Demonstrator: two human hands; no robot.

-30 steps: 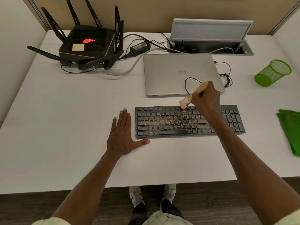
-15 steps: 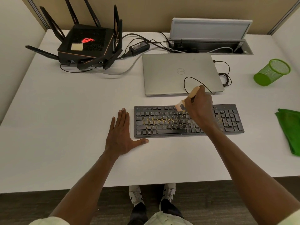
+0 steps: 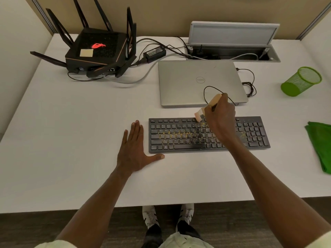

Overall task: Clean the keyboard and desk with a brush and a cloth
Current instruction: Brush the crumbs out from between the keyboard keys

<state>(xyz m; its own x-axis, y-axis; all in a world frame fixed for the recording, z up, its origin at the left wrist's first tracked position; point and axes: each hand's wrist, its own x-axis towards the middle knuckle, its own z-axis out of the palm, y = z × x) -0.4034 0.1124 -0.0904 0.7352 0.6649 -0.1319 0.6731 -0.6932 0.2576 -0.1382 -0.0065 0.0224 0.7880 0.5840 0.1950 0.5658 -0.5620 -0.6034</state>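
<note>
While right hand (image 3: 221,117) is gripping brush (image 3: 209,108), bristles are touching keyboard (image 3: 254,133) top row.
Left hand (image 3: 134,149) is lying flat, fingers straight, on table (image 3: 62,131) at keyboard's 9 o'clock.

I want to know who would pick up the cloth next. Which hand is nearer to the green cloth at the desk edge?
Right. The right hand holds the brush over the keyboard, with the green cloth farther to its right. The left hand lies flat on the desk beyond the keyboard's far end.

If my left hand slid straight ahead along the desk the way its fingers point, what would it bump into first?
Probably the grey cable by the router. The left hand lies flat beside the keyboard, fingers pointing away; bare desk lies ahead until then.
</note>
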